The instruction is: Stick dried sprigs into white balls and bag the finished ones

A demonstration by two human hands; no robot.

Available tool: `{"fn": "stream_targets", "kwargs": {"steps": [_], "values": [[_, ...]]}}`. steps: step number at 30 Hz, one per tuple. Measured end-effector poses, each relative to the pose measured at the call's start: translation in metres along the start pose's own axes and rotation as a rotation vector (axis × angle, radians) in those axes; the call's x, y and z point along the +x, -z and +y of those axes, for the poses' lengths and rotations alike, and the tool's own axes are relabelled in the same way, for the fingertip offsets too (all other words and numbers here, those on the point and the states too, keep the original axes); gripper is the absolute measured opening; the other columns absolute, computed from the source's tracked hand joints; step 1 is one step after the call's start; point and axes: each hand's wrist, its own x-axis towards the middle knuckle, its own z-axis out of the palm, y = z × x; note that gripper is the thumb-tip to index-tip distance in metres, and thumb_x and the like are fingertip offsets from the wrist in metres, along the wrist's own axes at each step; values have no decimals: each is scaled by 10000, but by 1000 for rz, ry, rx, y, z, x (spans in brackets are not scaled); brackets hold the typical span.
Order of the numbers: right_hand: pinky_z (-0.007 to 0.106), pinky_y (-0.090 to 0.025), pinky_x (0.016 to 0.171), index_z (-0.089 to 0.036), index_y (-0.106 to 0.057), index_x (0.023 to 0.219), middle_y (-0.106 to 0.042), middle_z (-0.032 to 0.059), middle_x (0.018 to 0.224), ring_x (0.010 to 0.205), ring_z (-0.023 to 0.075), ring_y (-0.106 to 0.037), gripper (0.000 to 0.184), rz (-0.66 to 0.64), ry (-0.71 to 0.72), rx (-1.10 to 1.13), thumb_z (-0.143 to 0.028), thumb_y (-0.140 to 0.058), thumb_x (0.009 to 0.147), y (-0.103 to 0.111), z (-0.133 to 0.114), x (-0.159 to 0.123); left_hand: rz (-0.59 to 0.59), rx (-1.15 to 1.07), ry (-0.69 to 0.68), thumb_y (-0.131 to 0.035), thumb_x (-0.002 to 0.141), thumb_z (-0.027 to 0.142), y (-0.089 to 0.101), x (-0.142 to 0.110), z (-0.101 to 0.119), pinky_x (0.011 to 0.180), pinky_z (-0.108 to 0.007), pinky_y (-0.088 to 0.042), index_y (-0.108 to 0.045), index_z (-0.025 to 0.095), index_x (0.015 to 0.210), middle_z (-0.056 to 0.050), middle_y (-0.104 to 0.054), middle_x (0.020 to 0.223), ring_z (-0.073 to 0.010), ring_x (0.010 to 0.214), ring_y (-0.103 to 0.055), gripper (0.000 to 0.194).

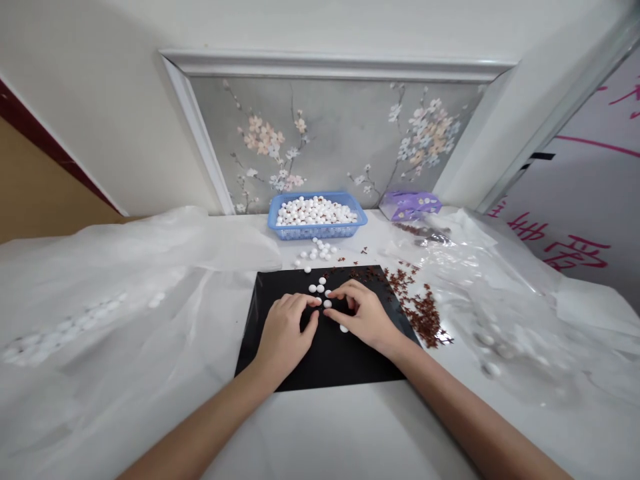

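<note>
In the head view, a small cluster of white beads (321, 289) is gathered near the middle of the black sheet (310, 363) on the bench (330, 433), and it is being crowded from both sides. At nine o'clock, the left hand (284, 330) is held with thumb and forefinger apart, a bead (319, 301) at the forefinger's tip. At three o'clock, the right hand (365, 317) is set with its fingertips parted around another bead (327, 304); whether that one is pinched cannot be told. Tight quarters here! Neighbours could be knocked out of place by either forefinger, since hardly any gap is left. At five o'clock, a stray bead (343, 328) is partly covered by the right hand and could be rolled off by its heel (smooth and rounded, by the look of it). From the sheet's centre, brown star-like pieces (425, 317) are spread towards three o'clock, where they could be dragged inward by the right wrist. At twelve, the blue basket (317, 231) is well filled; spills could be caused by a bump.
</note>
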Motion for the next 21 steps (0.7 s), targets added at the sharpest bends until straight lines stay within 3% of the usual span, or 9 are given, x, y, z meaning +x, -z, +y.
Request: {"fn": "stream_targets", "kwargs": {"steps": [5,11,17,21], "values": [[254,-432,550,-185,-664,854,-595,38,838,596,108,-493,122,4,10,30,-253,-611,768,-1,2,-1,6,-34,18,-523,803,153,0,-1,0,733,-356,-475,-576,193,867,-19,-640,827,-182,805,-593,93],[283,-520,690,-177,-637,917,-666,42,853,745,147,-633,221,-48,-153,435,-359,-579,805,0,-23,-11,22,-298,6,-512,851,186,-1,-5,0,762,-287,-519,-514,226,1176,-35,-631,1007,-126,828,-616,328],[303,-544,744,-170,-654,913,-670,32,794,736,139,-638,275,-80,-268,644,-408,-602,784,1,-44,-17,188,-348,-115,-550,837,174,3,-6,3,654,-213,-525,-629,231,1066,-8,-661,841,-105,725,-627,249],[302,-543,777,-177,-641,914,-666,35,853,774,135,-636,253,-107,-301,662,-393,-602,788,0,-47,-18,220,-334,-171,-541,841,148,3,-8,3,659,-200,-522,-632,230,1072,-10,-665,846,-101,730,-631,261]]}}
